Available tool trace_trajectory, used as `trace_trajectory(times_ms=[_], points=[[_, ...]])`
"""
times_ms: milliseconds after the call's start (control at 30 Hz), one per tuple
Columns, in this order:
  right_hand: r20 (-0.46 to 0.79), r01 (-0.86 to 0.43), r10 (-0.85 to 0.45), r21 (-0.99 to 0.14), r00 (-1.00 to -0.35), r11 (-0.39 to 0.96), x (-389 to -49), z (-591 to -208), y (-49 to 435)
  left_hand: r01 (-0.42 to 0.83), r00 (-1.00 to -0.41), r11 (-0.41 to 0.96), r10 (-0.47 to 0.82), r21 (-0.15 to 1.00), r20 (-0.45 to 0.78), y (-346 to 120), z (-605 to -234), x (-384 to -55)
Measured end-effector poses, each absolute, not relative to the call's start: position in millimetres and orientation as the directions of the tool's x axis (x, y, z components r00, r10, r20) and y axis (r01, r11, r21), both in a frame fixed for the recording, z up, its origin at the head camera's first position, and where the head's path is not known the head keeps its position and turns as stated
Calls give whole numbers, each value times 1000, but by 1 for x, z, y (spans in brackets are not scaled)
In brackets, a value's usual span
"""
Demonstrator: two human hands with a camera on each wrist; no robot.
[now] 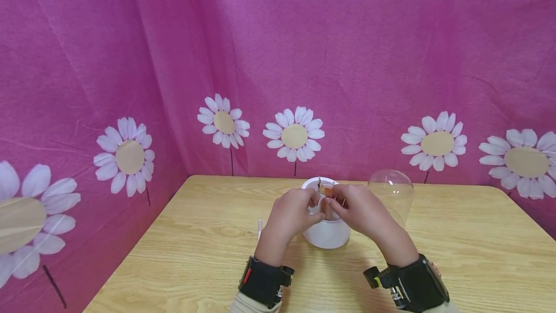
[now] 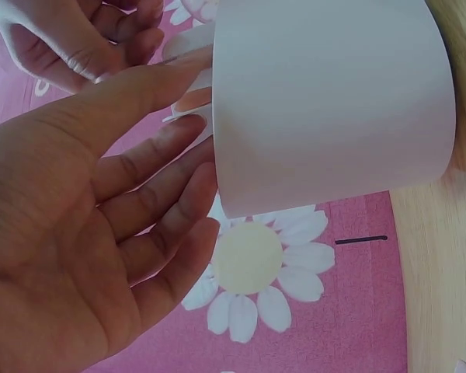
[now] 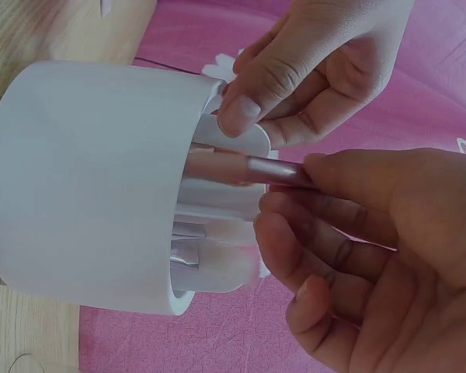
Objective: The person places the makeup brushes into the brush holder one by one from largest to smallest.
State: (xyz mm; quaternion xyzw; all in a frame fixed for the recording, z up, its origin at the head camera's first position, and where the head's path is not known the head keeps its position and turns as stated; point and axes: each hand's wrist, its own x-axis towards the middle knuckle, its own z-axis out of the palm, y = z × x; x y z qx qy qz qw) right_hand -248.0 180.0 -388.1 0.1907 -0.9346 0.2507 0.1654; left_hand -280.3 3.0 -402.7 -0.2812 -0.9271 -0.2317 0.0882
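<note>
A curtained-off booth set up for recording: magenta cloth (image 1: 347, 37) printed with white daisies (image 1: 294, 135) hangs behind and left of a wood-grain bench (image 1: 208, 250), and black camera straps (image 1: 263, 281) circle both wrists (image 1: 270, 251).

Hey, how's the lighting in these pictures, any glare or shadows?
Head view: brightest of the three, with small glare spots on the clear dome and soft shadows on the tabletop; left wrist view: dimmer, the white container shaded greyish; right wrist view: also dim, with a sheen on the pink stick.
</note>
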Motion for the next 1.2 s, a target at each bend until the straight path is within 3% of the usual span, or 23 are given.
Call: trace_trajectory(times_ms=[1200], points=[[370, -432, -280, -436, -886, 790, -248, -388, 181, 547, -837, 744, 478, 384, 266, 3, -400, -279]])
